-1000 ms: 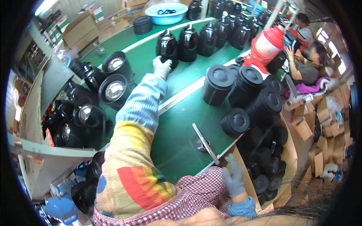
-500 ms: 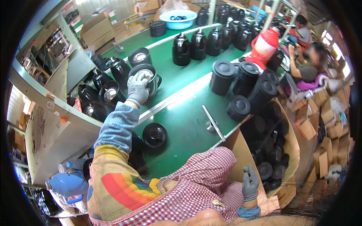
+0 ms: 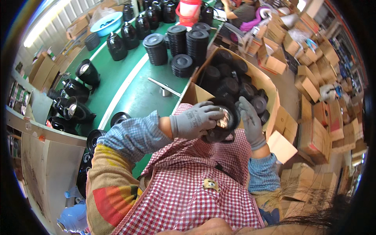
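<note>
In front of my apron, a black handled jug (image 3: 216, 136) with a shiny metal-like inside is held with its mouth tilted up toward me. My left hand (image 3: 194, 120), in a grey glove, grips it with the fingers over its rim. Beside the jug's other side is my right hand (image 3: 250, 124), also gloved, its fingers stretched out and nearly flat. Whether that hand touches the jug I cannot tell. Just beyond stands an open carton (image 3: 270, 88) full of round black parts. Several similar black jugs (image 3: 76, 89) lie or lean at the left on the green table (image 3: 113, 84).
Stacks of black round lids (image 3: 155, 49) stand at the table's far edge, near a red and white bucket (image 3: 189, 9). A metal rod (image 3: 163, 86) sticks out by the near edge. Brown cartons (image 3: 313, 139) crowd the floor at right. A blue jug (image 3: 74, 217) is at lower left.
My left hand has carried a jug from the left side of the table to in front of me. My right hand has risen beside it, and the view has swung right.
</note>
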`<state>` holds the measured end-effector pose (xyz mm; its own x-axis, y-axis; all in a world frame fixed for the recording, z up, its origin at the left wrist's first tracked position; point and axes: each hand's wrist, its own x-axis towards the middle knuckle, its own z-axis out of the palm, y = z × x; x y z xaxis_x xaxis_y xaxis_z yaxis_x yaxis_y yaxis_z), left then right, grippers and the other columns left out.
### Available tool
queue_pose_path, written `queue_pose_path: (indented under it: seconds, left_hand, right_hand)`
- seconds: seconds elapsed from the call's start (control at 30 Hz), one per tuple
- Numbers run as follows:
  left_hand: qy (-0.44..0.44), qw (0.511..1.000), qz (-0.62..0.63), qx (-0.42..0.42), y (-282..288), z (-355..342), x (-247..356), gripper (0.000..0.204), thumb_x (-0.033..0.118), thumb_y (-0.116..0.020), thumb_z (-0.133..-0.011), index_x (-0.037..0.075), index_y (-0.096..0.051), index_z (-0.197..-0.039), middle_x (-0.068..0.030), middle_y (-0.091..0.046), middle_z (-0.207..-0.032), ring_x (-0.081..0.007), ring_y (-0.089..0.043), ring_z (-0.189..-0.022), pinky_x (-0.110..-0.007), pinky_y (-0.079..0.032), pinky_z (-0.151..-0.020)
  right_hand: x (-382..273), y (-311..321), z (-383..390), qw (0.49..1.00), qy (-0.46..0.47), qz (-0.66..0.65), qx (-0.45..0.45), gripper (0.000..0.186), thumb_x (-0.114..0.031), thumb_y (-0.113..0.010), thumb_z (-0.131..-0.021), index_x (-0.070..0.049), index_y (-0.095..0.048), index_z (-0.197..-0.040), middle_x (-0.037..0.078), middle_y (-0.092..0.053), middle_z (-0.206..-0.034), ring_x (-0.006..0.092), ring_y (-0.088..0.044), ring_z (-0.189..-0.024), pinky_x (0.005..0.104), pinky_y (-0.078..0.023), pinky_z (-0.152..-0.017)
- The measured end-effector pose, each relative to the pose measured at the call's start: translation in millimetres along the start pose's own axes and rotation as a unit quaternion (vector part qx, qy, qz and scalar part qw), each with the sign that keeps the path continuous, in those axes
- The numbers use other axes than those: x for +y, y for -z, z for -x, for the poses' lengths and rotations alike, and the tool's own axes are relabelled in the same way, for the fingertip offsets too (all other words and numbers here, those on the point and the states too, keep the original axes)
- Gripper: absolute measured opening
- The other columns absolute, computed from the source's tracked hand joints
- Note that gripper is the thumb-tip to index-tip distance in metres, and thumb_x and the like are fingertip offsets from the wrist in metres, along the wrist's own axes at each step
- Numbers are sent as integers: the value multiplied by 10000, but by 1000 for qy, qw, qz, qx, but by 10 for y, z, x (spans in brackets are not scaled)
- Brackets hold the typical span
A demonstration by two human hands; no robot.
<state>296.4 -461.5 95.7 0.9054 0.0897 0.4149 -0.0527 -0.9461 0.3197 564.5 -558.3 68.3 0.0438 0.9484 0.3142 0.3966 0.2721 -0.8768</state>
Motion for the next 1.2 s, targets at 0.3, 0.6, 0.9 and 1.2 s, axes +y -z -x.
queue_pose_path:
  seconds: [0.3,0.6,0.9,1.2]
  left_hand:
    - [79,951,250,-161,-688,-70,-463,285,-60,-771,-670,64,-707,-918,-229,-331,-1598,-420,-434,-1405,-475,-436,-1112]
    - [326,827,407,-208,-1335,-203,-770,493,-218,-479,-676,4,-741,-1029,-133,-713,-1124,-275,-653,-1124,-363,-509,-1025]
    - [79,975,205,-26,-821,-122,-111,288,94,-767,-779,57,-698,-1056,-180,-540,-1427,-363,-516,-1321,-488,-421,-1095]
    - [4,964,242,-107,-989,-63,-135,269,169,-871,-672,46,-714,-852,-124,-618,-1317,-367,-555,-1245,-499,-482,-1027]
  right_hand:
    - [420,-336,1276,993,-82,-5,84,409,-137,-519,-1060,21,-507,-1437,203,-518,-1484,298,-461,-1417,362,-360,-1165]
    - [196,51,1038,977,-57,206,21,471,-305,-657,-950,5,-624,-1304,241,-651,-1253,413,-634,-1143,437,-497,-1019]
    - [817,-219,639,998,4,42,-38,418,-216,-558,-1022,-30,-578,-1396,191,-633,-1328,346,-604,-1223,402,-473,-1052]
    - [401,118,157,940,-49,94,-326,454,-320,-664,-914,-47,-652,-1277,172,-644,-1304,349,-617,-1188,442,-473,-1028]
